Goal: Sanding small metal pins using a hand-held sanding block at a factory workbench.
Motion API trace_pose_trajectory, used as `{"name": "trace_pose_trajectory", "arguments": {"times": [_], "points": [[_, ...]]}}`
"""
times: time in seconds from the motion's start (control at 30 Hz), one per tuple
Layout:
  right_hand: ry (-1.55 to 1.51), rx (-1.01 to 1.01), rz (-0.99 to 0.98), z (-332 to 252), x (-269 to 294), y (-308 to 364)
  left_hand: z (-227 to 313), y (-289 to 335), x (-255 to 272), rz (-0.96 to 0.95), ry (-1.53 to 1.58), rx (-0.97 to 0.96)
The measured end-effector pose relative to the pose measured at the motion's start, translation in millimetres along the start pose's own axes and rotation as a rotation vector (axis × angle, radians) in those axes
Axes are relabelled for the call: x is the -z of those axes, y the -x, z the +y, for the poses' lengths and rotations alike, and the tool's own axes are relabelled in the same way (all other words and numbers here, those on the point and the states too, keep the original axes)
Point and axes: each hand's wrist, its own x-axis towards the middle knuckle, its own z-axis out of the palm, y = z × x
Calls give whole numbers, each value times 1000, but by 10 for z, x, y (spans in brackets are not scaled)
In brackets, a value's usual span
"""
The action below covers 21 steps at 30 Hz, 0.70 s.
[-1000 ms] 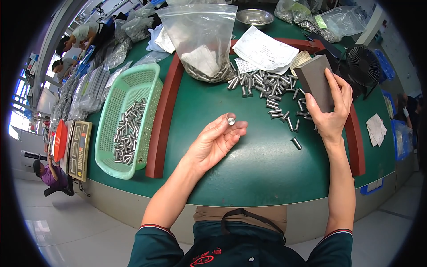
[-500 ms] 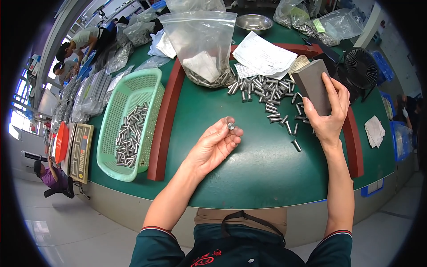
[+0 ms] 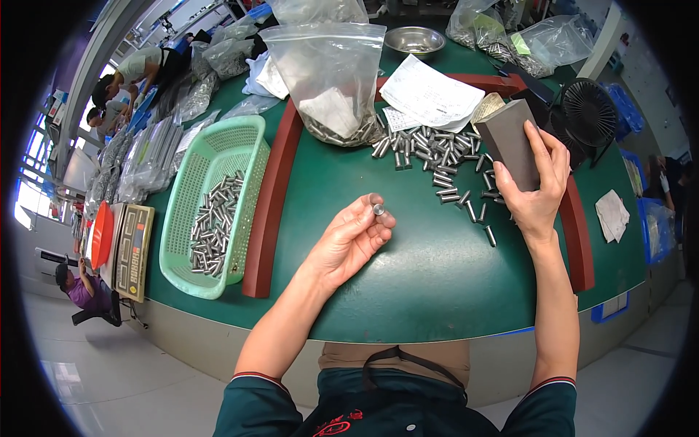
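Observation:
My left hand [image 3: 352, 244] is closed over the middle of the green tabletop, pinching a small metal pin [image 3: 378, 209] between thumb and fingertips. The pin's round end faces up toward me. On the right, my right hand [image 3: 537, 191] is wrapped round a dark grey rectangular block [image 3: 510, 142], which is tilted beside the loose pins. A heap of steel pins [image 3: 437, 149] spreads over the table left of the block. One stray pin [image 3: 491, 236] lies nearest to me. More pins [image 3: 216, 222] fill part of a pale green perforated basket [image 3: 173, 251] on the left.
A dark red frame [image 3: 260, 247] borders the work area. At its far side are a clear bag [image 3: 328, 69] of pins, papers [image 3: 429, 91] and a steel bowl [image 3: 415, 40]. A black fan [image 3: 590, 111] and a white cloth [image 3: 612, 216] are right; a scale [image 3: 135, 251] is left.
The stray pin nearest me has rolled and turned slightly to the right. Both hands stay almost in place, keeping the pin and the block.

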Motion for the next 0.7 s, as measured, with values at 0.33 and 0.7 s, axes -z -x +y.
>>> {"name": "trace_pose_trajectory", "arguments": {"times": [0.33,0.7], "points": [[-93,-45,-87,-129,8,20,-7,-22,16,-1,-121,-15],[-264,139,-232,-557,-11,96,-18,10,-35,11,-165,-38]]}}
